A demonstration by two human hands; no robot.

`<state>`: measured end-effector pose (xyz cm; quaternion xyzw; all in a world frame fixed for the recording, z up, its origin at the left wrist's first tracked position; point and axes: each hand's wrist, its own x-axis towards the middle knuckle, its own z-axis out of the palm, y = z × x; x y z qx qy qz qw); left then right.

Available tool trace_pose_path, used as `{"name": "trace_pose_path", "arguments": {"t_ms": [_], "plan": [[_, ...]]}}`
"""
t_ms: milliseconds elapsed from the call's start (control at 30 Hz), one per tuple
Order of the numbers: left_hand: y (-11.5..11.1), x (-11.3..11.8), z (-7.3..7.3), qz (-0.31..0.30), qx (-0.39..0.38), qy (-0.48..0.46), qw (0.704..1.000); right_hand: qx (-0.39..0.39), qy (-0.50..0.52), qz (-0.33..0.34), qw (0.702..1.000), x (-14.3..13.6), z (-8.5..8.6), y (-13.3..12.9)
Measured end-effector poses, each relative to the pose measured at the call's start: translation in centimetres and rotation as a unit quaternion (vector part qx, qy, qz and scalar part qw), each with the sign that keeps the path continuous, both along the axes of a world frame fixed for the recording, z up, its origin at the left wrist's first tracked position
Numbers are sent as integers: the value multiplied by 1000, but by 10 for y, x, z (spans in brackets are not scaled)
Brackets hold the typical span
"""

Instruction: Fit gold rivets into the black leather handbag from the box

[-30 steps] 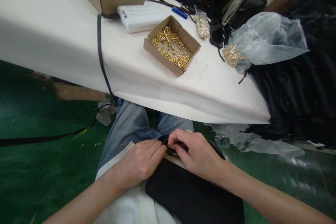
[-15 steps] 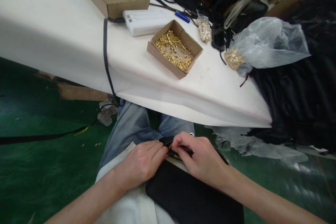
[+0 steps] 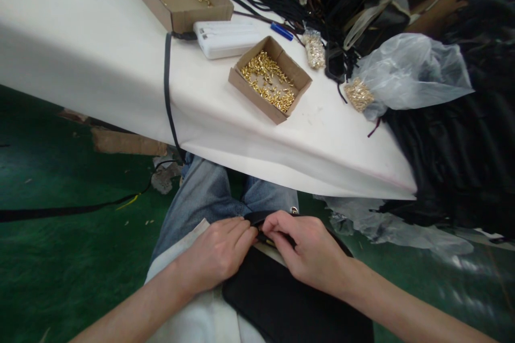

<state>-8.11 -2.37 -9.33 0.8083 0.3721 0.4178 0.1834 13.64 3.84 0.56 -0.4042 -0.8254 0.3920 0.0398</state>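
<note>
A black bag lies across my lap, its upper edge between my hands. My left hand is closed on that edge, fingers bent over it and thumb tucked in. Close beside it, my right hand pinches at the same edge with thumb and forefinger. Whatever sits between those fingertips is too small and covered to make out. A short gold-coloured strip shows on the bag just below the right fingers. Near the right knuckles is a metal ring.
On the white table stand a small cardboard box and a larger one, both holding small gold metal pieces. A white power bank, blue pen and plastic bag lie nearby. A black strap hangs over the edge.
The view has shifted slightly, so the tabletop items appear a little lower. Both hands keep nearly the same place and grip on the bag; the right fingertips have moved only slightly.
</note>
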Motion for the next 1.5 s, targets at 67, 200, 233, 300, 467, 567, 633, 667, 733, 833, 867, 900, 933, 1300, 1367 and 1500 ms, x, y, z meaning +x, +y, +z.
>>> {"name": "trace_pose_path", "arguments": {"t_ms": [67, 200, 233, 300, 467, 567, 633, 667, 733, 833, 867, 900, 933, 1300, 1367, 1500], "plan": [[0, 1, 1, 9, 12, 12, 1000, 4, 3, 9, 1000, -1, 1, 1], [0, 3, 5, 25, 26, 40, 999, 22, 9, 43, 999, -2, 1, 2], [-1, 3, 6, 28, 34, 49, 998, 27, 10, 53, 998, -3, 0, 1], [-2, 4, 7, 33, 47, 65, 996, 35, 10, 68, 997, -3, -2, -2], [-10, 10, 6, 38, 24, 77, 996, 46, 11, 65, 997, -4, -6, -9], [-10, 11, 8, 41, -16, 75, 996, 31, -3, 68, 997, -7, -3, -6], [-7, 10, 13, 47, -54, 73, 995, 3, -12, 67, 998, -9, 3, -1], [-6, 9, 15, 45, -79, 73, 993, -16, -15, 60, 998, -10, 7, 2], [-4, 6, 21, 37, -134, 70, 988, -54, -32, 32, 997, -11, 17, 5], [-5, 4, 28, 24, -202, 44, 978, -82, -90, -15, 992, -11, 30, 4], [-5, 4, 30, 24, -222, 28, 974, -82, -111, -17, 990, -11, 33, 3], [-5, 3, 32, 23, -246, 9, 969, -79, -129, -8, 988, -11, 35, 2], [-4, 3, 33, 19, -271, -14, 962, -74, -144, 10, 987, -11, 35, 0], [-3, -22, 33, 54, -437, -326, 836, 69, -150, 68, 984, -15, 12, -16], [-8, -24, 23, 79, -397, -299, 864, 107, -132, 68, 983, -14, 6, -20], [-22, -22, 7, 38, -351, -191, 916, 168, -100, 72, 978, -13, 2, -23]]}}
